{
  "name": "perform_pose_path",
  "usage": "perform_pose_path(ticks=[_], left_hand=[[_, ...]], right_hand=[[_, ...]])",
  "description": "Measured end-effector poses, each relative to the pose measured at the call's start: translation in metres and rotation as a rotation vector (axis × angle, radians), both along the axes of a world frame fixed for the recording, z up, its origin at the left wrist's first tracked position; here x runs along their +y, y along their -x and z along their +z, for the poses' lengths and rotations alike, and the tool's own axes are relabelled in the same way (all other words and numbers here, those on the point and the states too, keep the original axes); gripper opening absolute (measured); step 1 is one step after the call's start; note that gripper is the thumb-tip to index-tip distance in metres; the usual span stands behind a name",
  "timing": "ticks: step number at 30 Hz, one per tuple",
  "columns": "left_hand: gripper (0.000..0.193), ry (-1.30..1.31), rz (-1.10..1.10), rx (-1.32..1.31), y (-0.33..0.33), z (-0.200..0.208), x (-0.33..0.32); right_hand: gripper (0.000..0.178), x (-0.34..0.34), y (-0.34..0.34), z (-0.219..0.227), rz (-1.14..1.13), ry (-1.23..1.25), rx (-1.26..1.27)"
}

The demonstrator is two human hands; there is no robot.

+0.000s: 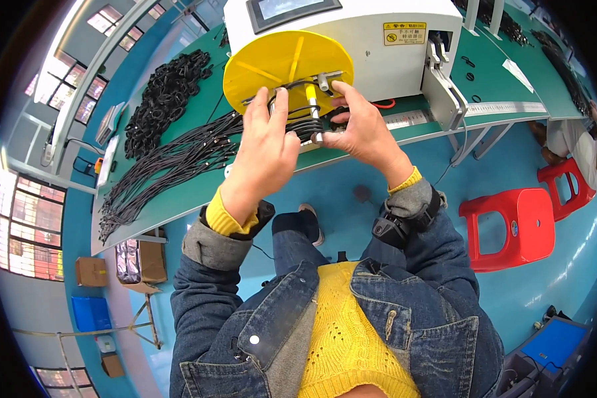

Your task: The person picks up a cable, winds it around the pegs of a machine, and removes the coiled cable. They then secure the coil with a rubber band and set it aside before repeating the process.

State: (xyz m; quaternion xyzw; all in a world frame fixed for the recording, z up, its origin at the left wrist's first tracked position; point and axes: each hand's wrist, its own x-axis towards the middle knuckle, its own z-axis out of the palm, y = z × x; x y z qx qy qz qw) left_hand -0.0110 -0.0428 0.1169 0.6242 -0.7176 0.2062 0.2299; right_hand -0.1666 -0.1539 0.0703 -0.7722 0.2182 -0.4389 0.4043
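Note:
A yellow disc (259, 69) faces me on the front of a white winding machine (378, 63). Its metal and yellow posts carry a coil of black cable (303, 128). At the coil's left side is my left hand (266, 146), its fingers pointing up along the disc and its thumb against the loops. My right hand (366, 129) is curled at the other side, thumb low by the end of a post (314, 106) and fingers behind the coil. Part of the coil is hidden by both hands.
Long black cables (172, 166) lie in a bundle on the green table (149, 211), with a heap of coiled cables (166, 99) behind. A metal ruler (504, 107) runs along the right edge. Red stools (511, 229) stand on the floor; cardboard boxes (91, 272) lie at left.

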Motion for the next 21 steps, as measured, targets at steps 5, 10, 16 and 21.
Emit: perform_pose_path(ticks=[5,10,16,21], left_hand=[[0.052,-0.056,-0.121,0.172,-0.002,-0.001,-0.002],[0.042,-0.119,-0.141,0.262,0.006,0.006,0.003],[0.029,-0.107,-0.078,0.206,0.021,0.004,0.004],[0.024,-0.097,-0.071,0.184,0.019,0.003,0.006]], right_hand=[[0.084,-0.011,-0.008,-0.009,0.074,0.129,-0.085],[0.077,0.011,-0.009,-0.012,0.196,0.0,-0.098],[0.066,0.04,-0.039,-0.027,-0.211,0.229,-0.212],[0.059,0.043,-0.028,-0.006,-0.563,0.614,-0.045]])
